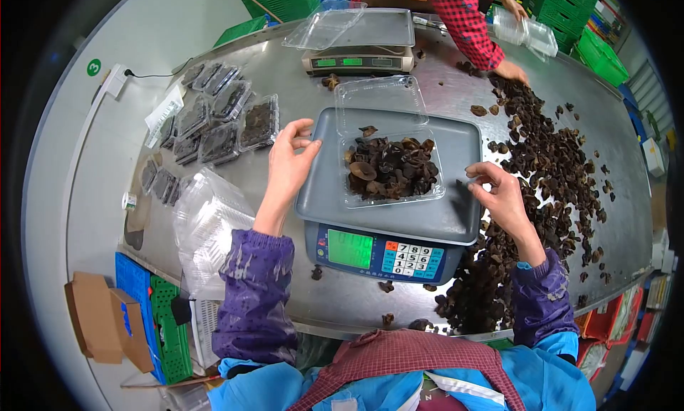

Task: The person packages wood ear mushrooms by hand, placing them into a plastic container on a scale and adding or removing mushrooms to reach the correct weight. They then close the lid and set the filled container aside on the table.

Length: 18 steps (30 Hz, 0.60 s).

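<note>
An open clear plastic clamshell box (436, 190) with dark brown wood ear mushrooms (392, 167) in it stands on the grey pan (324, 204) of a digital scale (381, 254). Its lid (381, 101) is folded back, away from me. My left hand (291, 158) hovers by the pan's left edge, fingers bent and thumb apart, holding nothing. Over the pan's right edge is my right hand (502, 197), its thumb and fingers apart with nothing visible between them. Neither hand touches the box. The green display is lit, but its digits are blurred.
Loose wood ears (541, 147) cover the metal table's (620, 219) right side. Filled boxes (217, 126) and stacked empty boxes (210, 222) lie at left. A second scale (356, 58) stands at the back. Across the table, a co-worker's hand (511, 72) reaches into the pile.
</note>
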Tool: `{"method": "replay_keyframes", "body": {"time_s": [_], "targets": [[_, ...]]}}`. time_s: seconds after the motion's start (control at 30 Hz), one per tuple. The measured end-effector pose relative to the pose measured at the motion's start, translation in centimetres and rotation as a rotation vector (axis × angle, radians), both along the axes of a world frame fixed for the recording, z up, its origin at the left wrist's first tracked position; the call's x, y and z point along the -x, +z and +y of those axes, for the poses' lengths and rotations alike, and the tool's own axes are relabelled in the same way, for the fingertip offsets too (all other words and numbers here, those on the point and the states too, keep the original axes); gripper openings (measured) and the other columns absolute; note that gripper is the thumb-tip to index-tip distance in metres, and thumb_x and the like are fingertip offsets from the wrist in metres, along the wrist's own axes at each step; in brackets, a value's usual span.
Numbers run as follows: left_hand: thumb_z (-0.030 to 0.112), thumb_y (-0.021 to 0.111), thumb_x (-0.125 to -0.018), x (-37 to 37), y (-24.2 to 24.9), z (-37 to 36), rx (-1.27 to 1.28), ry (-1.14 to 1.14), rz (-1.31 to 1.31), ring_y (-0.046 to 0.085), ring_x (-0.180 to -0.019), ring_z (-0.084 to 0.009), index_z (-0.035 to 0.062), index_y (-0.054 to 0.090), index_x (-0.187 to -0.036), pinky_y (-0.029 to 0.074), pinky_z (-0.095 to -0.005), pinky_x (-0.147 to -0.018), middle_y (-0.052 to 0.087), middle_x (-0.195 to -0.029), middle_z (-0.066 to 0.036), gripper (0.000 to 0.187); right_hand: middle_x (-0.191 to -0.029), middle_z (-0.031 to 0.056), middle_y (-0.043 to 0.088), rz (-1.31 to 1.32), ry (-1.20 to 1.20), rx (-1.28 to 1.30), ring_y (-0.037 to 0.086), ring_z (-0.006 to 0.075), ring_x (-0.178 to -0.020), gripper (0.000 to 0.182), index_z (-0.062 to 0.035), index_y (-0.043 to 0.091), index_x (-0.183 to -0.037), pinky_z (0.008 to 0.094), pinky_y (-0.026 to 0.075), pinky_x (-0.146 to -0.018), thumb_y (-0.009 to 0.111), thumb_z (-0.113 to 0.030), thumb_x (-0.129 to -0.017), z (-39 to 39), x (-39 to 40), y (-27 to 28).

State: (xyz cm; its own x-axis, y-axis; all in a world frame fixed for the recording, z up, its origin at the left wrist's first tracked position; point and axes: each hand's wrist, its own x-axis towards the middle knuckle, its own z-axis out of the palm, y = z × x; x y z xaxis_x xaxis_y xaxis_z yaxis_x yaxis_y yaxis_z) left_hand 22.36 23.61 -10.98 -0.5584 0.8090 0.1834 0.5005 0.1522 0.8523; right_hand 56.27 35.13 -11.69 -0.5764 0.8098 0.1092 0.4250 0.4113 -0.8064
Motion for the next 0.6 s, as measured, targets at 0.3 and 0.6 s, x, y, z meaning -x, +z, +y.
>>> {"method": "replay_keyframes", "body": {"time_s": [0.3,0.6], "targets": [[0.029,0.059,-0.091,-0.3,-1.3,5.9,0.202,-0.097,-0.555,0.056,-0.096,-0.0194,0.0056,0.026,-0.142,0.049,-0.0325,-0.082,0.051,-0.121,-0.017,0.064,-0.088,0.0064,0.068,-0.010,0.031,0.083,0.062,0.0133,-0.073,0.024,-0.0034,0.061,-0.106,0.0286,0.050,-0.067,0.062,-0.010,-0.082,-0.2,0.3,-0.8],[0.038,0.037,-0.099,-0.5,-0.2,1.7,0.219,-0.445,-0.187,0.039,-0.120,-0.0216,0.0115,0.049,-0.132,0.028,-0.0350,-0.104,0.048,-0.127,-0.009,0.044,-0.095,0.0140,0.063,0.092,0.039,0.567,0.062,0.0130,-0.066,0.041,0.0050,0.049,-0.121,0.0221,0.047,-0.045,0.044,-0.028,-0.097,-0.7,1.3,0.6]]}}
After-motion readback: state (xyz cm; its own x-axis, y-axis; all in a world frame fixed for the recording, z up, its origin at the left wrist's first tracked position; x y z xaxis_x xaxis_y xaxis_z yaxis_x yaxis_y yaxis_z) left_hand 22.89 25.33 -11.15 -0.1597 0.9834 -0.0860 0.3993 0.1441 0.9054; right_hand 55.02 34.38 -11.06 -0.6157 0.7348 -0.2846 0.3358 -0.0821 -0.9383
